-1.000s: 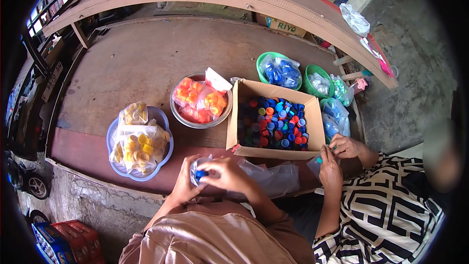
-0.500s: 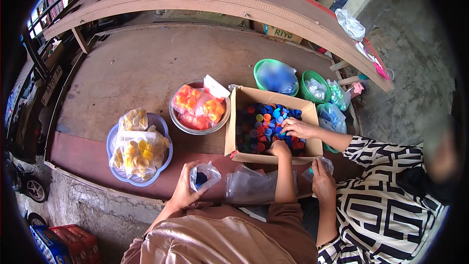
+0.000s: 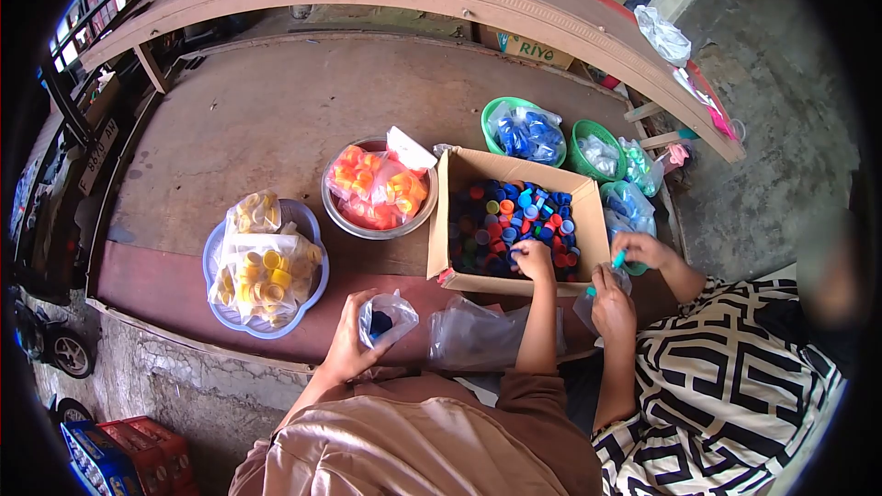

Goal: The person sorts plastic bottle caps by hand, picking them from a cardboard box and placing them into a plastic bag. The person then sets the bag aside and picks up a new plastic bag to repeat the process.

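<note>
My left hand [image 3: 347, 342] is closed round a clear plastic bag [image 3: 397, 320], whose mouth gapes upward. Dark blue bottle caps show inside it. Over the near side of a cardboard box [image 3: 588, 208], my right hand [image 3: 535, 262] pinches a blue bottle cap [image 3: 516, 253], partly hidden by the fingers. Loose caps [image 3: 514, 211] in blue, red, orange and other colours lie in the box. Between my forearms, flat clear plastic bags [image 3: 478, 335] rest on the table edge.
At my right, a co-worker's hands [image 3: 614, 308] hold a clear bag and a teal cap [image 3: 619, 258]. Bagged yellow caps fill a lavender basket [image 3: 213, 298]; a metal bowl [image 3: 354, 225] holds bagged orange caps. Green baskets [image 3: 490, 110] with bags stand behind the box. A raised bench [image 3: 367, 5] spans the back.
My right hand has come up from among the caps with a blue one. The co-worker's one hand has left the box with a teal cap and reached their bag.
</note>
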Action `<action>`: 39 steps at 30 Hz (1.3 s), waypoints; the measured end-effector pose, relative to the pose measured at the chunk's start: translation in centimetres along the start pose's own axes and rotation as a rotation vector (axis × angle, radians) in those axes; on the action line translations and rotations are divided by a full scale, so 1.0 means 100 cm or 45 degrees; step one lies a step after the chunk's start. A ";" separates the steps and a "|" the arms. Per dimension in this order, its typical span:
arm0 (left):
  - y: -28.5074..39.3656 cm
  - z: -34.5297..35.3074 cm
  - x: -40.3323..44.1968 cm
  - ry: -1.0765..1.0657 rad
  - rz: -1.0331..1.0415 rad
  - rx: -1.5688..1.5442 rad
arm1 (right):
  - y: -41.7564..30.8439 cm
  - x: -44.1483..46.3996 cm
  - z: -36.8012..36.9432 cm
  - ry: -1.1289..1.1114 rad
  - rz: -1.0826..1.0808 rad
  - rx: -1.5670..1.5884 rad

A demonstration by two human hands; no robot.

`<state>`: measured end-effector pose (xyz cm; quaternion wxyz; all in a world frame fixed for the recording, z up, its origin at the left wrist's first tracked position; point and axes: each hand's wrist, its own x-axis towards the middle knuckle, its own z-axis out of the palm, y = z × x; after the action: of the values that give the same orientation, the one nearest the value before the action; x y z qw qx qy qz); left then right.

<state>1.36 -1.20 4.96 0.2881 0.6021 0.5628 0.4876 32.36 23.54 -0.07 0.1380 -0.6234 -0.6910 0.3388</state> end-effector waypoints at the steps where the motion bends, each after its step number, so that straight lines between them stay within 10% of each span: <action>1: 0.000 0.000 0.000 0.004 -0.008 0.004 | -0.009 -0.006 -0.003 0.011 -0.005 0.302; 8: 0.000 0.001 0.003 0.000 0.024 -0.005 | -0.067 -0.051 0.002 -0.231 -0.570 1.929; 16: 0.005 -0.001 0.003 -0.008 0.054 0.008 | -0.142 -0.094 0.069 -0.622 -0.877 2.449; 18: 0.005 0.000 0.001 0.010 0.020 0.005 | -0.149 -0.100 0.079 -0.547 -0.746 2.198; 22: 0.007 0.002 0.002 0.064 -0.014 -0.034 | -0.178 -0.124 0.078 0.002 -1.304 0.205; 28: 0.004 0.001 0.000 -0.013 -0.006 -0.014 | -0.163 -0.101 0.052 -0.045 -1.168 0.302; 32: 0.003 0.000 0.000 0.005 -0.012 -0.018 | -0.093 -0.037 0.005 0.511 -0.456 -0.229; 34: 0.002 0.000 0.000 -0.006 -0.010 -0.015 | -0.063 -0.016 -0.009 0.154 0.004 -0.547; 39: -0.004 0.004 0.002 -0.023 0.016 -0.003 | -0.005 0.021 0.018 0.036 -0.164 -0.421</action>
<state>1.50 -0.89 4.47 0.2909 0.6096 0.5557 0.4847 30.47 25.00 -1.51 0.0648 -0.5967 -0.7739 0.2021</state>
